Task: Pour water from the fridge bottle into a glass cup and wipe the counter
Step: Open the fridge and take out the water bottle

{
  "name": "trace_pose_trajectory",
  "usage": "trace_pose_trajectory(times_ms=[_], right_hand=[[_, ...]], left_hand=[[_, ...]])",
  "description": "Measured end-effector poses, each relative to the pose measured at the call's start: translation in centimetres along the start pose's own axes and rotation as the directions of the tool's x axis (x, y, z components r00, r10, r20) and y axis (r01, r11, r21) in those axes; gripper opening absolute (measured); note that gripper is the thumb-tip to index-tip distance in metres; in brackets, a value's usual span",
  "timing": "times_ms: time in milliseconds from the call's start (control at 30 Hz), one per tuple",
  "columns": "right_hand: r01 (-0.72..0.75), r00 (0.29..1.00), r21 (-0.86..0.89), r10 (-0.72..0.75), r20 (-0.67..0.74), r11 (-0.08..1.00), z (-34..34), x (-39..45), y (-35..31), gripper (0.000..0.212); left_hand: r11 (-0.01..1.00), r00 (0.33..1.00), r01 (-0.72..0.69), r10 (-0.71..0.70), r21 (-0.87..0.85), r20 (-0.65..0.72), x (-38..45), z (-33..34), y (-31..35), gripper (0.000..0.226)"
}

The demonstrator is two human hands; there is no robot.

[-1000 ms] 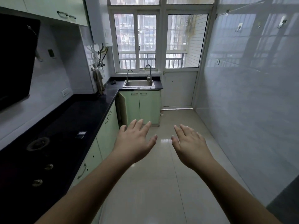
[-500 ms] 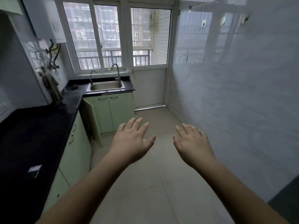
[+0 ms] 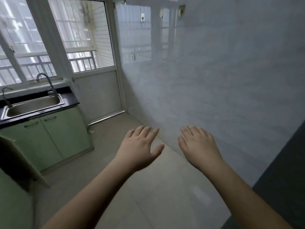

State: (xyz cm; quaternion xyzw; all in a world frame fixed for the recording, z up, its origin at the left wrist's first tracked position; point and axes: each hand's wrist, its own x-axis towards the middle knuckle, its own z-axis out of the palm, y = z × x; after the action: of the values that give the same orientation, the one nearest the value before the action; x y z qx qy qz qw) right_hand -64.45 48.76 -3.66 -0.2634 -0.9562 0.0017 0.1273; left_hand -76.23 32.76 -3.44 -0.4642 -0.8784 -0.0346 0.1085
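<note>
The step in hand looks like the search for the fridge, since no bottle, glass cup or fridge shows anywhere in view; a dark panel (image 3: 283,176) at the lower right edge could be part of an appliance, but I cannot tell what it is. To do this step well, the person should turn toward wherever the fridge stands, keep both arms free, open the door with one hand and take the bottle by its body with the other, gripping firmly in case it is wet and slippery from the cold. Counting from largest down: one glossy tiled wall (image 3: 214,80) fills the right side; one tiled floor (image 3: 148,195) runs below; one window (image 3: 49,38) with a balcony door (image 3: 97,95) beside it; one black counter (image 3: 71,98), the surface to be wiped later, lies at the far left; under it two shut green cabinet doors (image 3: 54,134) and a third door (image 3: 21,164) swung open nearer the camera; one steel sink (image 3: 33,104) set into the counter; two taps (image 3: 47,85) behind it; three wall hooks (image 3: 181,11). Two hands hang in mid-air, well apart from everything: the left hand (image 3: 140,149) and right hand (image 3: 198,146) both palm-down, fingers straight and slightly spread, holding nothing.
</note>
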Motion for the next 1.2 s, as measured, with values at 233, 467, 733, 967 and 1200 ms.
trace_pose_trajectory(times_ms=[233,467,733,967,1200], right_hand=[[-0.209,0.978,-0.002,0.209,0.027,0.978,-0.1,5.0,9.4,0.052],[-0.409,0.912,0.009,0.408,0.05,0.913,0.4,5.7,15.6,0.053],[-0.644,0.764,0.004,0.644,0.024,0.765,0.9,5.9,18.6,0.053],[-0.831,0.554,0.018,0.831,-0.054,0.556,1.7,7.0,18.1,0.053],[-0.887,0.461,-0.187,0.822,-0.335,0.421,1.5,6.1,17.3,0.045]], left_hand=[[0.973,0.974,-0.226,0.226,-0.05,-0.002,11.8,2.1,5.4,0.081],[0.889,0.893,-0.447,0.45,-0.097,0.009,20.5,5.2,11.7,0.085],[0.725,0.736,-0.672,0.676,-0.148,-0.034,28.2,8.0,17.5,0.089],[0.456,0.474,-0.875,0.875,-0.165,-0.096,32.8,9.6,20.7,0.089],[0.195,0.216,-0.963,0.971,-0.187,-0.1,33.1,10.2,23.6,0.094]])
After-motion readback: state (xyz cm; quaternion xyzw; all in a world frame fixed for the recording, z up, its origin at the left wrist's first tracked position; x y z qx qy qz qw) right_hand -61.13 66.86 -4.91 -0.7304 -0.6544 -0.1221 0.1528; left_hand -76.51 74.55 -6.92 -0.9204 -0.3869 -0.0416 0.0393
